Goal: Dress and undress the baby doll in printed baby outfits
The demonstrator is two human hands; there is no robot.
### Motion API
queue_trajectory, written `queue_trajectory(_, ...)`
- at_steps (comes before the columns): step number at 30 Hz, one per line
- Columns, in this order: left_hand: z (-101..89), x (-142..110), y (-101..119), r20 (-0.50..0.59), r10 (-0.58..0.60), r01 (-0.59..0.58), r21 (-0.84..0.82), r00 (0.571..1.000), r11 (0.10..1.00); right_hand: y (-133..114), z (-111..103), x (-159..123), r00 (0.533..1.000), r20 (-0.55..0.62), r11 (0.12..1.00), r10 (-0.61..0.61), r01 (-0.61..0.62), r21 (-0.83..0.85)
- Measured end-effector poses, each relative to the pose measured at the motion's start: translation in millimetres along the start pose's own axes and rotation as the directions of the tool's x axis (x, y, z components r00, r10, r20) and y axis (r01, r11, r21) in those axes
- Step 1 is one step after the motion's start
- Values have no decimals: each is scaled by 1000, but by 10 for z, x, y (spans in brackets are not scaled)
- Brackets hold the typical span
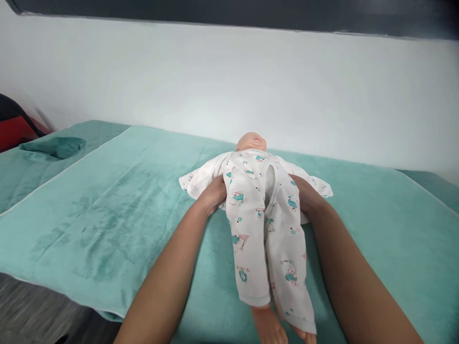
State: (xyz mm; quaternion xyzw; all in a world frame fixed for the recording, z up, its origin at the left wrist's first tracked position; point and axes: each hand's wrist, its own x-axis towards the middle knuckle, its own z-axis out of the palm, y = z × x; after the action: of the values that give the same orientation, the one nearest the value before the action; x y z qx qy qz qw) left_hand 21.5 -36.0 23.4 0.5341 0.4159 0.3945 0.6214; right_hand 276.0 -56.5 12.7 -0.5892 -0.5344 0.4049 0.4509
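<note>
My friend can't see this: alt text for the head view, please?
A doll in white printed clothes lies face up on a green sheet. A person's left hand and right hand reach in at its sides, partly hidden.

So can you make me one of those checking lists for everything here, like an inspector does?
Surface: green cloth cover, wrinkled in places.
Job's things: doll lying face up, in a white top and printed trousers, feet bare.
Clutter: bunched green cloth, far left.
Hands: left hand and right hand at the trousers' two sides; fingertips hidden.
Cables: nothing seen.
Surroundings: white wall behind, red-and-black object at left edge.
</note>
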Motion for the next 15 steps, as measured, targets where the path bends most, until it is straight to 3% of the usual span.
queue_trajectory(6,10,-16,-43,38,-9,12,-92,999,996,27,-23,44,977,191,981,93,-122,149)
queue_trajectory(11,44,-33,-36,72,-70,83,-185,995,979,66,-44,57,984,154,985,93,-113,129)
queue_trajectory(15,117,-53,23,35,-80,87,-328,996,941,86,-66,52,994,63,987,87,-95,126)
